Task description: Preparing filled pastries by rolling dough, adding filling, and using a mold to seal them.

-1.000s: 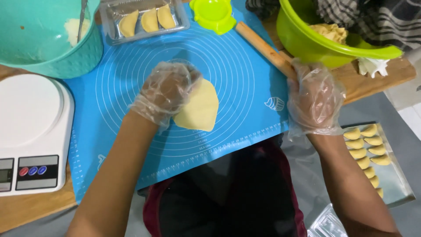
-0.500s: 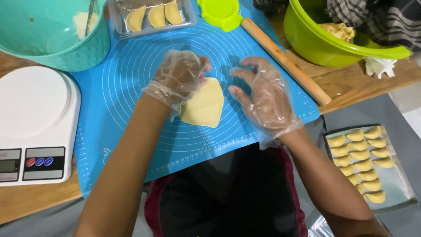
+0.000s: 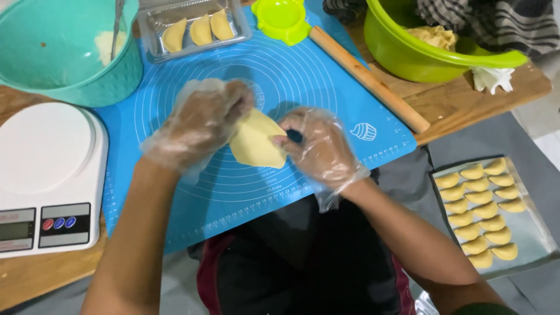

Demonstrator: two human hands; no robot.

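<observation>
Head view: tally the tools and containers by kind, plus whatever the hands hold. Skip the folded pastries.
Bowls: 2 (teal bowl, green bowl)
Trays: 2 (clear tray, metal tray)
Rolling pin: 1
Kitchen scale: 1
Dumpling press: 1
Blue mat: 1
Metal utensil: 1
Dough sheet, in left hand and right hand: 1
Total: 10

Wooden table [image 3: 466, 102], blue mat [image 3: 303, 87] spread on its middle, white kitchen scale [image 3: 49, 175] left of the mat, teal bowl [image 3: 70, 64] at its far-left corner, green bowl [image 3: 431, 58] and crumpled tissue [image 3: 493, 77] to its right
</observation>
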